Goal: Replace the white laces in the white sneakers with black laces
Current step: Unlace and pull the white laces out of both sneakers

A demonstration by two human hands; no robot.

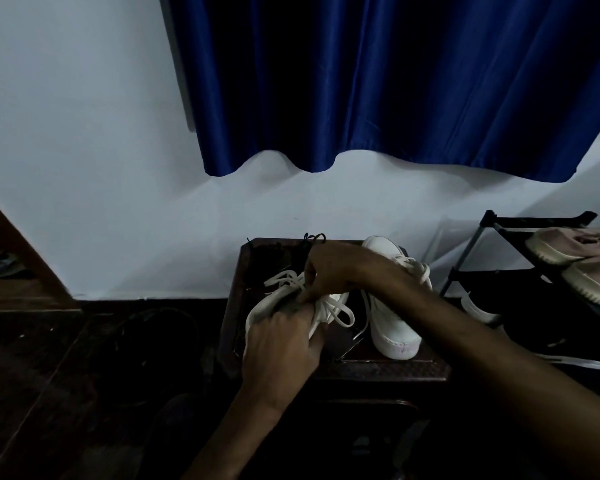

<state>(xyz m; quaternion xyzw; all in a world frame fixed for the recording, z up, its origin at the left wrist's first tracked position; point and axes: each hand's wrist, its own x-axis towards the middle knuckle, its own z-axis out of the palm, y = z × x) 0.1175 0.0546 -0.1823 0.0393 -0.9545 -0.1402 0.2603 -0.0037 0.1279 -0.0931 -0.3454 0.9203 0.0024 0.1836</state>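
Blue curtain (378,81) hung over the upper middle and right of the view, its wavy hem ending above a pale wall (84,150). Dark floor (84,358) lay lower left, in poor light.

A dark wooden counter (378,370) stood against the wall at centre. Just right of it was a black shoe rack (471,251), with pinkish shoes (575,247) on its top tier and a black shoe (551,341) lower down.

Two white sneakers were over the counter. The right sneaker (392,323) stood on the counter's right half, toe toward the wall, heel toward the camera. The left sneaker (267,303) sat over the left half, tilted; whether it rested on the counter or was lifted could not be told.

The left hand (284,344) gripped the left sneaker from the near side, its fingers (298,306) curled round the upper. The right hand (336,268) reached across from the right, with its fingers (309,271) closed in a pinch on the white laces (340,311), which looped loose out of the shoe to either side.

Black laces (314,237) lay at the counter's far edge, just behind the right hand, partly hidden by it.
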